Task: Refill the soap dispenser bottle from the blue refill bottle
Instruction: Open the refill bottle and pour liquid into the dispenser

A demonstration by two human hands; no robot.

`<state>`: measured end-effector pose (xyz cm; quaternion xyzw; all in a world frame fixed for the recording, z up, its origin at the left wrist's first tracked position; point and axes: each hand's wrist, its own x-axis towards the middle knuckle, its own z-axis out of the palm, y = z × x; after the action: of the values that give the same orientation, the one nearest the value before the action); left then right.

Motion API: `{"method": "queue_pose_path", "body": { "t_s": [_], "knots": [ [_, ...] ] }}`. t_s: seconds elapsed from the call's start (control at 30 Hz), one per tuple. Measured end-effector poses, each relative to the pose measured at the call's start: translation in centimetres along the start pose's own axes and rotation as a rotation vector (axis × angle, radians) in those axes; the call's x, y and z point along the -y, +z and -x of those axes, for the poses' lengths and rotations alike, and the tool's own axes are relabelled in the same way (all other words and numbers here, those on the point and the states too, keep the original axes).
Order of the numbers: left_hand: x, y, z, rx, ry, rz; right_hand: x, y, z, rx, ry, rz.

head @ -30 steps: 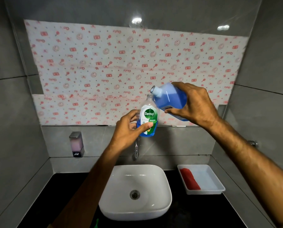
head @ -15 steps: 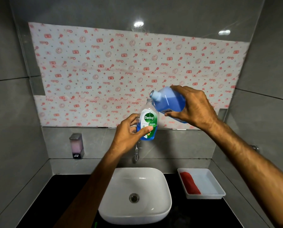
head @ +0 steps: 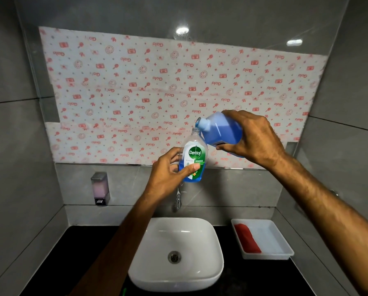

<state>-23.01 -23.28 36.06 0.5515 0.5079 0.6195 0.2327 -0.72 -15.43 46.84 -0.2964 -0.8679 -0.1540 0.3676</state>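
My left hand [head: 170,169] grips the clear soap dispenser bottle [head: 194,153] with a green Dettol label, held upright above the tap, its neck uncapped. Blue liquid fills its lower part. My right hand [head: 252,138] holds the blue refill bottle [head: 220,130] tipped on its side, with its open mouth just above and right of the dispenser's neck. Much of the refill bottle's body is hidden by my fingers.
A white basin [head: 175,253] sits below on a black counter, with a tap [head: 178,197] on the back wall. A white tray [head: 270,238] holding a red cloth [head: 246,240] lies at right. A wall soap dispenser [head: 100,188] hangs at left.
The refill bottle's mouth has come lower and closer to the dispenser's neck. Both hands sit a little lower in view.
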Motion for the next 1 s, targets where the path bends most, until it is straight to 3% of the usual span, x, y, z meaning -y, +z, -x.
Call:
{"method": "queue_pose_path", "body": {
  "t_s": [1.0],
  "knots": [
    [-0.47,-0.52,0.48,-0.016,0.001,-0.019,0.43,-0.23,-0.57,-0.010,-0.023,0.018]
  ]
}}
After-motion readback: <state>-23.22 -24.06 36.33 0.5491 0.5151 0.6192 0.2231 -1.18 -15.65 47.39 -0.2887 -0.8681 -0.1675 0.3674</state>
